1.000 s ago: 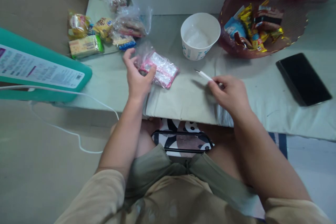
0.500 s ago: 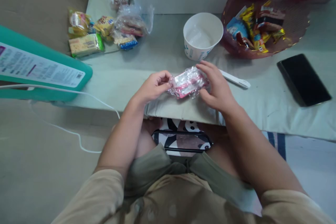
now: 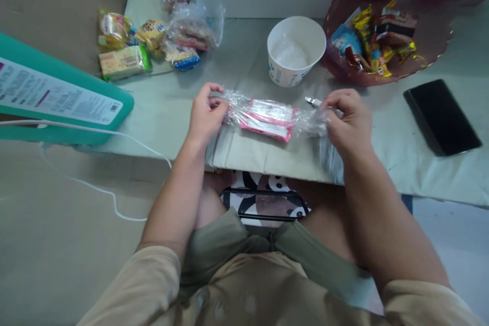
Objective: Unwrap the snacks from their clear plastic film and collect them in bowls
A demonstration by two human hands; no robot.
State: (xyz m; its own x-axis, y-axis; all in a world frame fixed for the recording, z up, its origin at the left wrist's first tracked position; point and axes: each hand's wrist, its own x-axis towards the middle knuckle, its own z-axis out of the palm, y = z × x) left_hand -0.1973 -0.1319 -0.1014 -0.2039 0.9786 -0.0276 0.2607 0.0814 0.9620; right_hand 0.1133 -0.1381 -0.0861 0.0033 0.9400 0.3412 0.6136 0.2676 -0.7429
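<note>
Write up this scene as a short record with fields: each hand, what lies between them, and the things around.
Left hand: fingers pinching one end of the clear wrap
Right hand: fingers pinching the other end of the clear wrap
Pink-and-white pack: between the hands, inside the clear wrap
Metal-tipped tool: beside the right hand, partly hidden
White cup: upright, beyond the pack
Reddish bowl: holds wrapped snacks
Phone: far right, screen dark
Teal container: at the left
</note>
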